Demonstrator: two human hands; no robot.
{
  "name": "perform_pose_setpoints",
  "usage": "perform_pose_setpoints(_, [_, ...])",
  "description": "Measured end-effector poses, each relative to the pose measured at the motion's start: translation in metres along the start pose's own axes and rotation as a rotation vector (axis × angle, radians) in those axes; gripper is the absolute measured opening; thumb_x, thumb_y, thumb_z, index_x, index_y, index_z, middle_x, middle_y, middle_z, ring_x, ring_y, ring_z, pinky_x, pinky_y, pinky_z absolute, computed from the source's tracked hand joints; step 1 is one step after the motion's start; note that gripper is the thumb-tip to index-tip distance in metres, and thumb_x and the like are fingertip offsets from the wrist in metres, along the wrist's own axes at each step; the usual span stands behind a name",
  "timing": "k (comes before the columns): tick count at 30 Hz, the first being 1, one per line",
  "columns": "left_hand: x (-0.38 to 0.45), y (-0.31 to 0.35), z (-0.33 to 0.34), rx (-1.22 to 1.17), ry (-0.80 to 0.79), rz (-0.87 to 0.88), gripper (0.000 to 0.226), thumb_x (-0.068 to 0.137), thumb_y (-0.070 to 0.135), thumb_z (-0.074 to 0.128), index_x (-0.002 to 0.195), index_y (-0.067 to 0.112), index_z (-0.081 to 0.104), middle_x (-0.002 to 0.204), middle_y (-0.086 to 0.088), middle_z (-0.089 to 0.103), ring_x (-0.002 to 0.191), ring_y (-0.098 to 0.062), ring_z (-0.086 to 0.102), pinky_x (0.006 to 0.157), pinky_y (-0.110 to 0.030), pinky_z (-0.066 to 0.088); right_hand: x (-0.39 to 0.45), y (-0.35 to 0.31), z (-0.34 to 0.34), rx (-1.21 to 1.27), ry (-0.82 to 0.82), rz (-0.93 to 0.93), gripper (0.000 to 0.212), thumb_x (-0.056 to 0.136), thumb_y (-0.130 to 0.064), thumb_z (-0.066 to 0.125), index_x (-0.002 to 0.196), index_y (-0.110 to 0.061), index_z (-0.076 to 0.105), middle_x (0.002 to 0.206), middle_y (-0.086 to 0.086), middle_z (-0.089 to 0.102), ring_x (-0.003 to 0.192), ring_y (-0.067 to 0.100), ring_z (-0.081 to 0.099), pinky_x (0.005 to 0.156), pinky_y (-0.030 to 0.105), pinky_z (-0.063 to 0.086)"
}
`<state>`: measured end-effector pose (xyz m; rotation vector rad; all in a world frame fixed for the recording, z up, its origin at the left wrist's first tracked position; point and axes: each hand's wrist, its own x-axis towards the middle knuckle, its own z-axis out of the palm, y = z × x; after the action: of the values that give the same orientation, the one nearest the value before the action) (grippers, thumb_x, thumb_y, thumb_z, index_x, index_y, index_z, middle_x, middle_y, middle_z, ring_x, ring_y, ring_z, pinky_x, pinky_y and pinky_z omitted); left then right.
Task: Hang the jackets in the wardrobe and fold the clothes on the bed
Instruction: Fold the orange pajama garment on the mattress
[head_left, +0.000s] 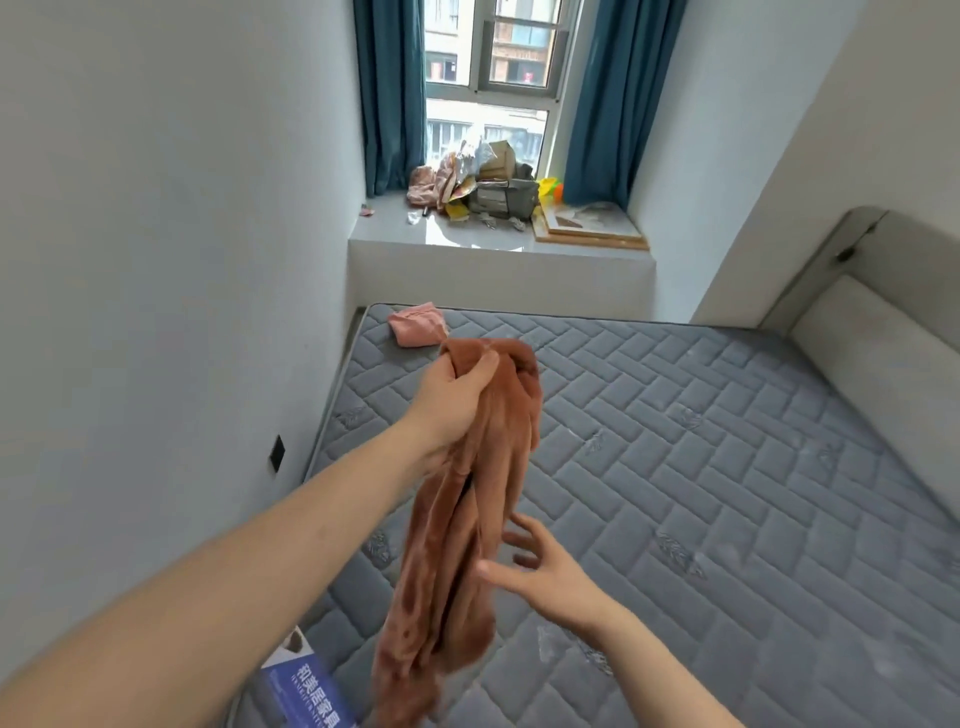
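A rust-brown fleecy garment (467, 525) hangs bunched and vertical above the grey quilted mattress (701, 467). My left hand (452, 400) is shut on its top end, holding it up. My right hand (545, 566) is lower, fingers spread, touching the garment's right side about halfway down without gripping it. A folded pink garment (417, 325) lies at the mattress's far left corner. No wardrobe or jackets are in view.
A white wall runs close along the mattress's left side, with a dark socket (279, 453) on it. A blue-and-white label (311, 686) sits at the mattress's near left edge. The window ledge (467, 234) beyond holds boxes, bags and a framed picture (592, 223). The padded headboard (883, 353) is on the right.
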<state>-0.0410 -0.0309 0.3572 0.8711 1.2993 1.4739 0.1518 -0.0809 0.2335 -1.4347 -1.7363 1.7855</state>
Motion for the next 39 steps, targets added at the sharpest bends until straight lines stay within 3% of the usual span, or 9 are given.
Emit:
perform_pose_setpoints(5, [0.007, 0.039, -0.005, 0.117, -0.005, 0.067, 0.026, 0.091, 0.03, 0.079, 0.106, 0.009, 0.075, 0.093, -0.003, 0.08, 0.087, -0.016, 0.077, 0.069, -0.027, 0.06, 0.03, -0.014, 0.016, -0.244, 0.311, -0.204, 0.009, 0.093, -0.026, 0.071, 0.094, -0.018, 0.069, 0.091, -0.005, 0.075, 0.088, 0.012, 0.068, 0.085, 0.037, 0.054])
perform_pose_setpoints(17, [0.062, 0.084, -0.162, 1.396, 0.233, 0.078, 0.062, 0.082, 0.036, 0.08, 0.136, 0.018, 0.056, 0.135, -0.012, 0.059, 0.12, -0.034, 0.059, 0.103, -0.043, 0.049, 0.034, -0.132, -0.066, 0.187, 0.524, -0.177, 0.023, 0.102, -0.016, 0.057, 0.095, -0.026, 0.076, 0.1, -0.011, 0.074, 0.079, -0.007, 0.065, 0.065, 0.0, 0.044])
perform_pose_setpoints(21, [0.012, 0.035, -0.117, 1.101, -0.44, 0.067, 0.047, 0.077, 0.04, 0.087, 0.118, 0.031, 0.067, 0.119, 0.012, 0.07, 0.097, -0.006, 0.068, 0.096, -0.031, 0.055, 0.044, -0.15, -0.052, 0.443, 0.503, -0.072, 0.029, 0.104, -0.022, 0.059, 0.124, -0.003, 0.069, 0.115, 0.012, 0.073, 0.103, 0.025, 0.07, 0.093, 0.033, 0.058])
perform_pose_setpoints(24, [-0.027, -0.017, -0.083, 1.12, -0.779, 0.075, 0.091, 0.058, 0.061, 0.09, 0.136, 0.033, 0.051, 0.131, 0.019, 0.059, 0.115, 0.001, 0.06, 0.107, -0.028, 0.049, 0.049, -0.159, -0.033, 0.595, 0.386, -0.005, 0.036, 0.106, -0.026, 0.056, 0.124, 0.004, 0.065, 0.117, 0.021, 0.07, 0.108, 0.034, 0.068, 0.101, 0.05, 0.055])
perform_pose_setpoints(26, [-0.038, -0.051, -0.074, 1.139, -0.674, 0.138, 0.102, 0.055, 0.058, 0.09, 0.141, 0.028, 0.043, 0.138, 0.011, 0.052, 0.124, -0.007, 0.055, 0.11, -0.028, 0.044, 0.054, -0.16, -0.022, 0.64, 0.321, 0.01, 0.038, 0.107, -0.025, 0.054, 0.125, 0.007, 0.063, 0.115, 0.023, 0.067, 0.105, 0.033, 0.064, 0.104, 0.052, 0.052])
perform_pose_setpoints(29, [-0.028, -0.073, -0.083, 1.076, -0.395, 0.154, 0.043, 0.076, 0.027, 0.072, 0.117, 0.023, 0.058, 0.117, 0.002, 0.068, 0.112, -0.023, 0.065, 0.094, -0.038, 0.052, 0.059, -0.152, -0.017, 0.688, 0.33, 0.004, 0.028, 0.105, -0.016, 0.055, 0.117, 0.007, 0.065, 0.11, 0.023, 0.066, 0.101, 0.033, 0.064, 0.104, 0.051, 0.052])
perform_pose_setpoints(32, [-0.001, -0.064, -0.101, 0.737, -0.159, -0.012, 0.017, 0.082, 0.002, 0.066, 0.09, 0.016, 0.069, 0.086, 0.003, 0.072, 0.087, -0.017, 0.067, 0.083, -0.037, 0.053, 0.054, -0.137, -0.029, 0.723, 0.438, -0.061, 0.018, 0.106, -0.007, 0.051, 0.112, 0.003, 0.065, 0.097, 0.014, 0.064, 0.075, 0.021, 0.062, 0.072, 0.033, 0.055])
perform_pose_setpoints(35, [0.015, -0.036, -0.093, 0.401, -0.046, -0.05, 0.013, 0.088, 0.007, 0.07, 0.087, 0.018, 0.078, 0.081, 0.011, 0.075, 0.078, -0.007, 0.066, 0.08, -0.029, 0.052, 0.039, -0.115, -0.025, 0.449, 0.485, -0.142, 0.053, 0.099, -0.002, 0.064, 0.148, -0.006, 0.044, 0.121, 0.007, 0.064, 0.084, 0.013, 0.063, 0.069, 0.022, 0.051])
perform_pose_setpoints(39, [0.022, -0.004, -0.062, 0.065, -0.142, -0.238, 0.021, 0.086, 0.027, 0.071, 0.097, 0.013, 0.081, 0.11, -0.016, 0.077, 0.096, -0.024, 0.07, 0.094, -0.045, 0.056, 0.017, -0.097, 0.018, 0.013, 0.179, -0.321, 0.071, 0.074, -0.031, 0.087, 0.137, -0.029, 0.052, 0.122, -0.014, 0.071, 0.111, -0.005, 0.066, 0.087, 0.012, 0.053])
